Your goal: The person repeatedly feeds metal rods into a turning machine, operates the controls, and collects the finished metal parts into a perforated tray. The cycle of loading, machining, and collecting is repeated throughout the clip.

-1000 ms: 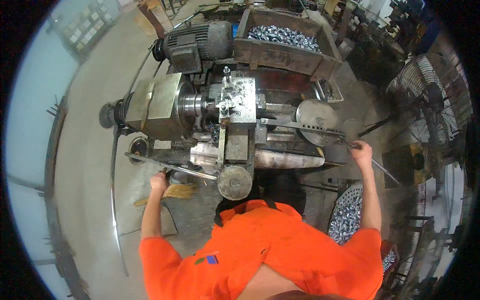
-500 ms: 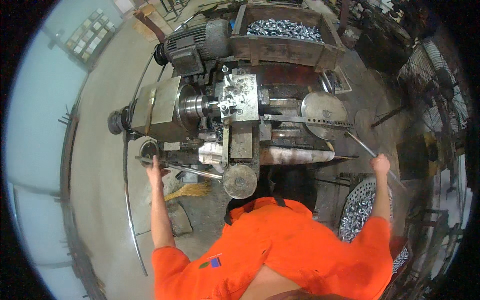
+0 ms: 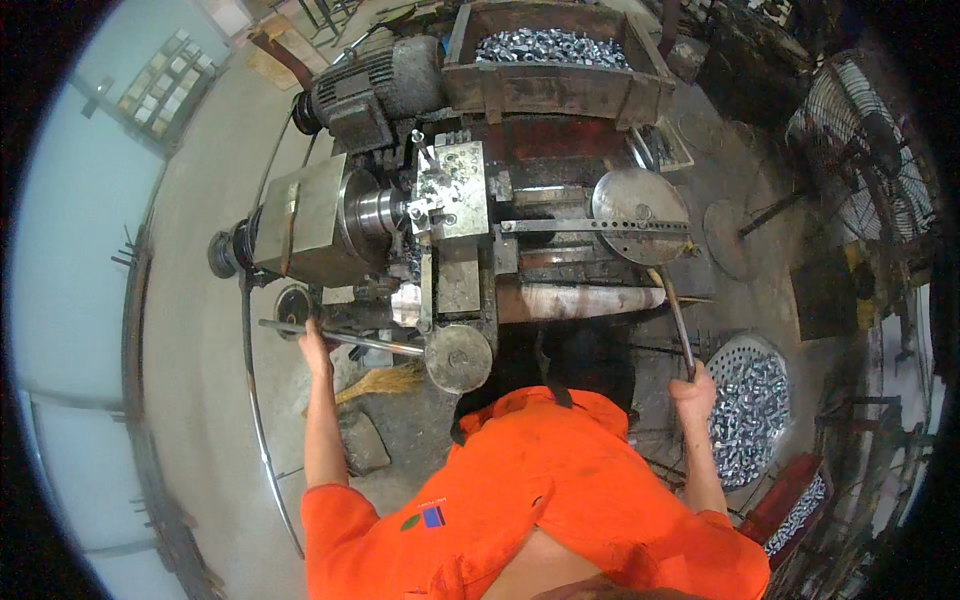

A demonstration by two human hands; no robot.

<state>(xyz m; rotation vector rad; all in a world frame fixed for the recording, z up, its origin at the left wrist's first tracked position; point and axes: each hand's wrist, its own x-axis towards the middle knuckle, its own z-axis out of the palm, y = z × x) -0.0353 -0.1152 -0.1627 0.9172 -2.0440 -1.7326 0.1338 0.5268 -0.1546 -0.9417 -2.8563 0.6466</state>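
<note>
**Both hands on the lathe levers**

Far left, the floor (image 3: 190, 250) ran pale and bare beside the machine. Then came the left hand (image 3: 313, 347), fingers wrapped round the near end of a long rod (image 3: 340, 338), which lay almost level and ran right to a round handwheel (image 3: 459, 357) at the front of the lathe (image 3: 440, 230). A straw brush (image 3: 385, 380) lay on the floor just below that rod. Above the hand sat the grey headstock (image 3: 300, 225), with its shiny chuck (image 3: 375, 212) facing right toward the tool block (image 3: 455, 190). Behind, a motor (image 3: 375, 90) stood at the back left, and next to it a rusty bin (image 3: 555, 75) was heaped with small bright metal parts (image 3: 550, 45). Moving right, a round plate (image 3: 640, 205) sat at the end of the bed. From it a thin lever (image 3: 678, 325) slanted down, and the right hand (image 3: 693, 390) was closed tight on its lower end. Just right of that hand, a perforated pan (image 3: 765, 350) on the floor held more bright parts. Further right, a fan (image 3: 870, 130) stood well apart. The person wore orange.
</note>
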